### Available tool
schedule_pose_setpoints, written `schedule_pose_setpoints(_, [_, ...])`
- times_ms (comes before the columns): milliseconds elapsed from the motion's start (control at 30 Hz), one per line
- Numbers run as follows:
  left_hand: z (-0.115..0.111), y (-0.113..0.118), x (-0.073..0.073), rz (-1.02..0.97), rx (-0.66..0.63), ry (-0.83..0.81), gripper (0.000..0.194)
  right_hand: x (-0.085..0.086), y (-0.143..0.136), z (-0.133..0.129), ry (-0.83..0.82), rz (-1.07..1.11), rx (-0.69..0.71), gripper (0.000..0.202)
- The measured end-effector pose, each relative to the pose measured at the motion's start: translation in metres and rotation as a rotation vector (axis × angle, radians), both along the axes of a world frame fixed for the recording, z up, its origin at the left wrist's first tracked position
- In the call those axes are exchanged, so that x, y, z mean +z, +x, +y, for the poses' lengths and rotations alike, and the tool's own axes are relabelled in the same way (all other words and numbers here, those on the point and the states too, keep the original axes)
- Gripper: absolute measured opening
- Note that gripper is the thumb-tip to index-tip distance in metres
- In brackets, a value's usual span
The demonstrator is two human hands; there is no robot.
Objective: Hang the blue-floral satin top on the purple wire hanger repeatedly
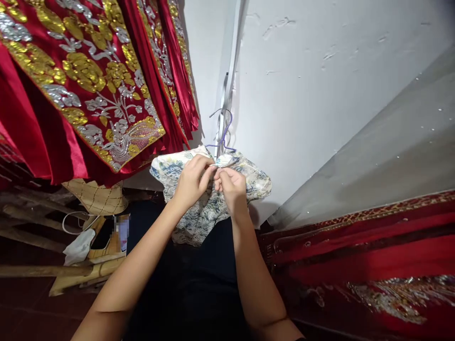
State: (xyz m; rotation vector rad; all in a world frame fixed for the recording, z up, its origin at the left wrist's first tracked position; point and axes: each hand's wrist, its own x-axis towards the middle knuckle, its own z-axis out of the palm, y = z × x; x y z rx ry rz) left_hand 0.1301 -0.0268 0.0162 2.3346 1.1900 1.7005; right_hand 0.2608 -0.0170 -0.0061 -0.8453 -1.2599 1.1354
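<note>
A cream blouse with a blue and green floral print (254, 177) hangs on a purple wire hanger (224, 135) in front of me. Both of my hands are at its neckline, close together. With bent fingers, my left hand (194, 177) pinches the collar edge from the left. Just to the right, my right hand (231, 184) pinches the same edge, its fingers curled in. Whether a button or other fastener sits between the fingertips is too small to tell. The blouse's lower part hangs down to my dark clothing, and my forearms cover some of it.
Red cloth with gold and silver sequins (85, 71) hangs at upper left. A white wall (320, 71) stands behind the hanger. At lower left, a phone (103, 234) lies on a bamboo seat (99, 270) near a white cable. More red embroidered fabric (373, 251) spreads at right.
</note>
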Motion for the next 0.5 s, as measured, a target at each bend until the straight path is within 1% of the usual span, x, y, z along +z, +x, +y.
schedule_pose_setpoints(67, [-0.001,-0.004,0.004,-0.044,0.055,0.058,0.013,-0.018,-0.010,-0.002,-0.039,-0.024,-0.052,0.019])
schedule_pose_setpoints(133, [-0.003,-0.014,0.010,-0.163,0.108,0.082,0.013,-0.036,-0.020,-0.007,-0.110,-0.014,-0.094,0.021])
schedule_pose_setpoints(200, [-0.002,-0.031,0.014,-0.370,0.144,0.060,0.015,-0.047,-0.028,-0.016,-0.145,-0.001,-0.125,0.022])
schedule_pose_setpoints(267, [0.001,-0.055,0.010,-0.645,0.124,-0.022,0.019,-0.051,-0.030,-0.028,-0.130,-0.023,-0.145,0.024])
schedule_pose_setpoints(333, [0.006,-0.080,-0.005,-0.934,0.023,-0.179,0.023,-0.048,-0.028,-0.041,-0.112,-0.075,-0.147,0.027])
schedule_pose_setpoints(400, [0.010,-0.099,-0.029,-1.196,-0.089,-0.398,0.024,-0.043,-0.024,-0.054,-0.102,-0.117,-0.110,0.028])
schedule_pose_setpoints(467, [0.012,-0.107,-0.055,-1.364,-0.114,-0.552,0.021,-0.040,-0.018,-0.063,-0.095,-0.144,-0.029,0.029])
schedule_pose_setpoints(500, [0.011,-0.108,-0.065,-1.395,-0.107,-0.583,0.020,-0.040,-0.014,-0.067,-0.091,-0.156,0.012,0.030])
